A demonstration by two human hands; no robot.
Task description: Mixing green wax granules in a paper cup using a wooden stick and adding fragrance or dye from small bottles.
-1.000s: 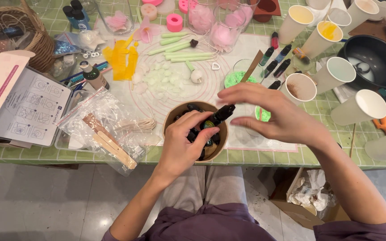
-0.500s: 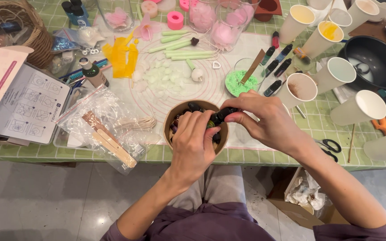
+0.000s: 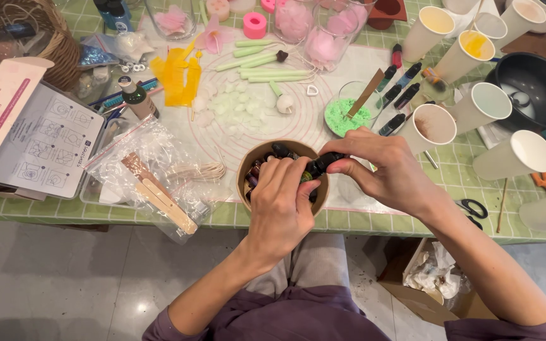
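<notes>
While the left hand [image 3: 279, 202] grips the lower end of 1 small dark bottle [image 3: 321, 164] over the brown round box [image 3: 248, 165], the right hand [image 3: 383, 167], at 3 o'clock, pinches its cap; unscrewing seems underway and needs steady counter-twisting.

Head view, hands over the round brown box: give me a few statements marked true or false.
1. Both hands grip one small dark bottle above the round brown box. True.
2. The left hand holds the black scissors. False: they lie on the table by the right forearm.
3. The wooden sticks lie on a clear plastic bag. True.
4. The right hand rests in the wicker basket. False: it is at the bottle; the basket is at the far left.
</notes>
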